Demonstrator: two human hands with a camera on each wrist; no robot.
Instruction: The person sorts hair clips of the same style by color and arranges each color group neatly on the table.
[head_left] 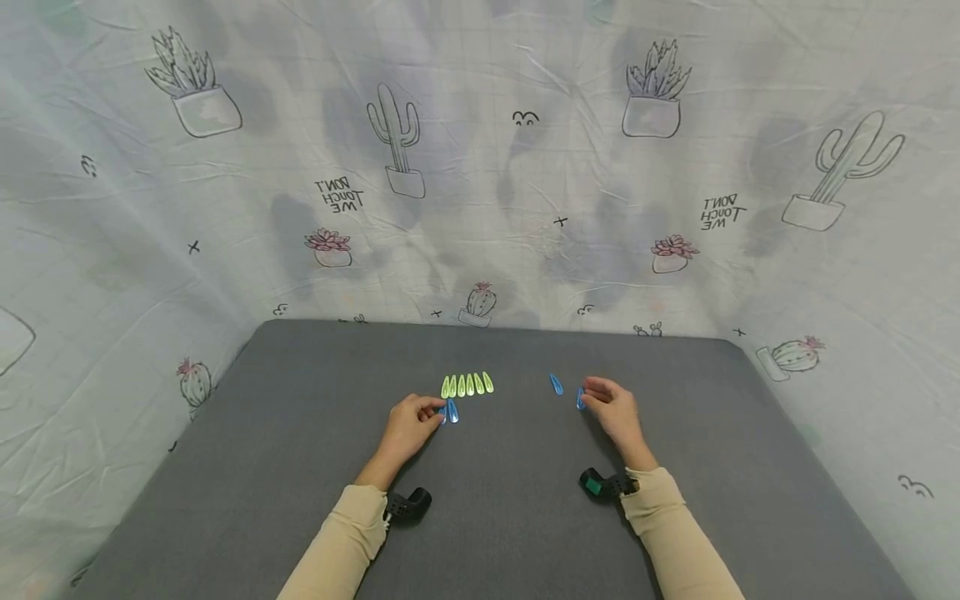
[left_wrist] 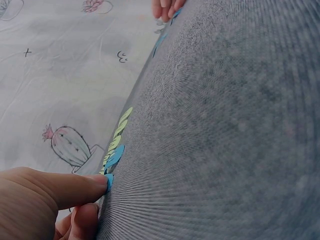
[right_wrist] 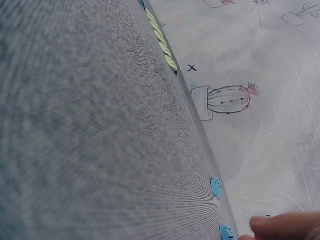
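Note:
Several yellow-green snap hair clips lie side by side in a row on the grey table. Just below the row's left end, my left hand pinches a blue hair clip, mostly covered by the thumb in the left wrist view. Right beside it lies another blue hair clip. Over on the right, my right hand holds a blue hair clip at the fingertips, close over the table. A further blue hair clip rests a little to the left of that hand.
The grey table ends at the back against a white curtain printed with cacti, which also hangs along both sides. Each wrist carries a black strapped-on camera above the table top.

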